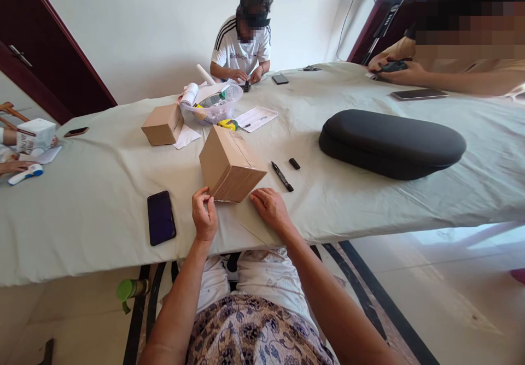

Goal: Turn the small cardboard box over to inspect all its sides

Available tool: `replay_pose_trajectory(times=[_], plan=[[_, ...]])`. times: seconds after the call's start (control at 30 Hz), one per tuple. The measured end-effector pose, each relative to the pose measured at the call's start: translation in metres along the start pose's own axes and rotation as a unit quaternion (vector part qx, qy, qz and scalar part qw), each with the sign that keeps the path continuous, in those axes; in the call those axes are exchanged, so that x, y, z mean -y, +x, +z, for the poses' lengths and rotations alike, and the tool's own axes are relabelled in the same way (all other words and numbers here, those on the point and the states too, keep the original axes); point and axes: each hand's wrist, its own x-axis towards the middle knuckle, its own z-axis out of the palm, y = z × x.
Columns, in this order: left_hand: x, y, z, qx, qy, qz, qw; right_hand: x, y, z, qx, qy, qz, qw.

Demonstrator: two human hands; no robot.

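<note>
Cardboard box [229, 164] stands tipped on the table cloth [94, 201] near the front edge, directly ahead of the person; its longer side appears to slant away and to the right. Left hand [204, 216] is just before the box, thumb and fingers pinching its near lower corner. Right hand [270, 207] lies just right of that corner, flat on the cloth and holding nothing; contact with the box cannot be told; the left is the nearer. Phone [161, 217] lies left of the box; marker [282, 176] and its cap [294, 163] lie just right of it.
</note>
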Motion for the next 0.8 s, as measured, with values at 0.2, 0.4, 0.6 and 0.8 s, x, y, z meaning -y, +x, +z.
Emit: replay_pose_trajectory(times=[0.2, 0.4, 0.6, 0.8], plan=[[-0.002, 0.002, -0.004, -0.084, 0.056, 0.059, 0.993, -0.005, -0.002, 0.003, -0.09, 0.061, 0.078, 0.991], [-0.003, 0.003, -0.006, -0.108, 0.094, 0.133, 0.981, -0.002, -0.004, 0.0, -0.221, 0.208, 0.196, 0.932], [-0.006, 0.002, -0.002, -0.054, 0.065, 0.186, 0.979, 0.007, -0.006, -0.009, -0.282, 0.28, 0.19, 0.898], [-0.008, 0.0, -0.002, -0.05, 0.061, 0.185, 0.98, 0.04, -0.017, -0.019, -0.314, 0.227, 0.139, 0.911]])
